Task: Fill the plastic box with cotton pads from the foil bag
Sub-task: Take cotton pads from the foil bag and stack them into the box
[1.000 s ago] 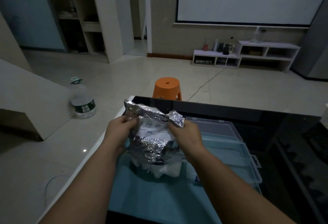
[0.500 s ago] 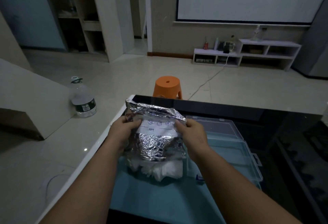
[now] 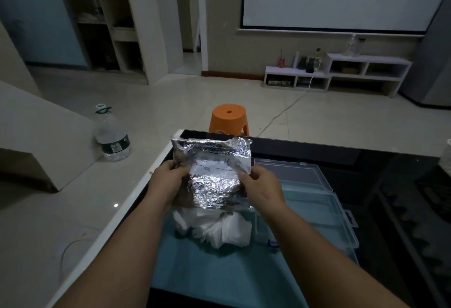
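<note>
- Dark, glossy desk (image 3: 317, 151) with a white rim: carries everything below.
- Pale blue flat mat (image 3: 207, 276): covers the near part of the desk, under both forearms.
- Clear, shallow plastic box (image 3: 322, 212) with a hinged lid: stands open on the desk, with the lid laid back on the far side. It lies right of the bag and beyond the right wrist.
- Crumpled silver foil bag (image 3: 214, 176) with a white label panel: held off the desk and roughly upright between both hands, its lower edge just above the pads.
- Heap of white cotton pads (image 3: 219, 229): lies directly beneath the bag, just left of the box's visible near wall. Whether it sits inside a compartment or on the mat beside the box cannot be told.
- Left hand (image 3: 170, 180): grip closed, fingers curled round the bag's left edge.
- Right hand (image 3: 262, 185): grip closed, thumb and fingers pinching the bag's right edge.
- Governing relation: the box opening lies to the right of the bag, nearer the right hand, so emptying into it would probably require carrying the bag rightward.
</note>
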`<action>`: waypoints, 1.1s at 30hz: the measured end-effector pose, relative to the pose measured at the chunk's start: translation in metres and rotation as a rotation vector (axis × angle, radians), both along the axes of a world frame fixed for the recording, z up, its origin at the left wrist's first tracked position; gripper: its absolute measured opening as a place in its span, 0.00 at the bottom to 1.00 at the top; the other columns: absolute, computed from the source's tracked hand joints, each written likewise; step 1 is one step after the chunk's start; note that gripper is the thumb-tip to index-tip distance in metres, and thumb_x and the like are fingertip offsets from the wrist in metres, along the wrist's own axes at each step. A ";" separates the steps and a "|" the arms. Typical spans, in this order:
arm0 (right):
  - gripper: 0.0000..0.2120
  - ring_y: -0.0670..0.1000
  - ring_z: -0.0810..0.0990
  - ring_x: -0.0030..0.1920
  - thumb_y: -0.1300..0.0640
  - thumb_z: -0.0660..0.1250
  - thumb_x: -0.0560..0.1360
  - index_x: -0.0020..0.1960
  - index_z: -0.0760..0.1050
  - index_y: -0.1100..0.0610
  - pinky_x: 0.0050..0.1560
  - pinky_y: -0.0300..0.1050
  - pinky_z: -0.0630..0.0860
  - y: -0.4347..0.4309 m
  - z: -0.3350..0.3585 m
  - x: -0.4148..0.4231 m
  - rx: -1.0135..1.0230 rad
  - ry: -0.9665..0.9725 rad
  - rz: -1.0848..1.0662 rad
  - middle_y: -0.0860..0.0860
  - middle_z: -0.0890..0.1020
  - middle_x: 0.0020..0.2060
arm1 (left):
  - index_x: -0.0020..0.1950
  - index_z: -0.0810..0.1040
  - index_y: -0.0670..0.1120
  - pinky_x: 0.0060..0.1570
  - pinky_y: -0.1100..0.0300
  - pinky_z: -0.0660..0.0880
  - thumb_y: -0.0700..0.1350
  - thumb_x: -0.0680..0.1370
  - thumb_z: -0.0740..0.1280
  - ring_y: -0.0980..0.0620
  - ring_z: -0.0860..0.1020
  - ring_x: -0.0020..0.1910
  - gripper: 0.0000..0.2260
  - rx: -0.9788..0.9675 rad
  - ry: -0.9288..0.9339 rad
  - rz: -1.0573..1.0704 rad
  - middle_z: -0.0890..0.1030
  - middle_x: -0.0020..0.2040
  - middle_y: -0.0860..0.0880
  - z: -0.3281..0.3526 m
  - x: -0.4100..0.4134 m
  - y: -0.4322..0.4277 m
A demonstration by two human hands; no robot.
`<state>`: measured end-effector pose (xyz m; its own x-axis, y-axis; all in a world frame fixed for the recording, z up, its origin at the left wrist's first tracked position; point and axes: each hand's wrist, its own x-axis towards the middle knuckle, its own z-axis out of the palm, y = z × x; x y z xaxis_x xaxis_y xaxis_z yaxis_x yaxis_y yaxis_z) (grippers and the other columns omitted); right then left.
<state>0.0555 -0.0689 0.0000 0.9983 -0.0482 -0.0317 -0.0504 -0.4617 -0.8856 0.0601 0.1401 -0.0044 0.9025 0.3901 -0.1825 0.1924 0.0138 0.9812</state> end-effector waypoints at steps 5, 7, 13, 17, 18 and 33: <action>0.12 0.51 0.82 0.44 0.50 0.65 0.79 0.59 0.76 0.54 0.45 0.52 0.80 -0.004 -0.003 0.002 0.035 -0.013 -0.042 0.53 0.83 0.48 | 0.56 0.70 0.44 0.31 0.58 0.73 0.37 0.72 0.69 0.46 0.78 0.41 0.15 0.075 0.080 0.037 0.78 0.47 0.42 0.000 -0.002 0.001; 0.20 0.52 0.82 0.48 0.54 0.65 0.79 0.69 0.66 0.52 0.46 0.50 0.81 -0.006 -0.002 0.001 0.119 0.036 -0.038 0.52 0.81 0.55 | 0.53 0.68 0.46 0.34 0.56 0.73 0.37 0.72 0.70 0.47 0.77 0.41 0.14 0.187 0.067 0.099 0.76 0.46 0.45 -0.002 -0.004 0.001; 0.16 0.51 0.79 0.53 0.60 0.64 0.78 0.65 0.73 0.54 0.55 0.54 0.80 -0.004 0.003 -0.001 0.039 0.040 0.068 0.53 0.78 0.60 | 0.47 0.81 0.46 0.54 0.46 0.78 0.39 0.77 0.66 0.45 0.81 0.47 0.05 0.222 0.092 -0.018 0.82 0.48 0.44 -0.007 -0.001 0.004; 0.13 0.50 0.79 0.51 0.58 0.63 0.79 0.62 0.76 0.54 0.47 0.45 0.78 -0.005 0.001 -0.003 -0.081 -0.010 0.093 0.52 0.80 0.59 | 0.55 0.79 0.48 0.51 0.49 0.79 0.44 0.76 0.68 0.48 0.81 0.46 0.08 0.334 0.073 -0.072 0.82 0.49 0.51 -0.011 -0.005 0.004; 0.13 0.50 0.79 0.53 0.57 0.63 0.79 0.63 0.76 0.54 0.49 0.46 0.78 -0.005 0.002 -0.003 -0.115 -0.026 0.095 0.52 0.79 0.59 | 0.54 0.78 0.51 0.50 0.51 0.78 0.46 0.75 0.69 0.50 0.81 0.45 0.09 0.416 0.069 -0.070 0.80 0.49 0.54 -0.008 -0.007 0.004; 0.24 0.48 0.80 0.55 0.53 0.77 0.68 0.63 0.78 0.52 0.58 0.46 0.77 -0.021 0.023 -0.028 -0.610 0.084 0.576 0.47 0.82 0.57 | 0.36 0.82 0.51 0.38 0.59 0.76 0.42 0.68 0.72 0.56 0.80 0.38 0.03 0.885 0.069 -0.517 0.82 0.36 0.55 0.039 -0.037 -0.031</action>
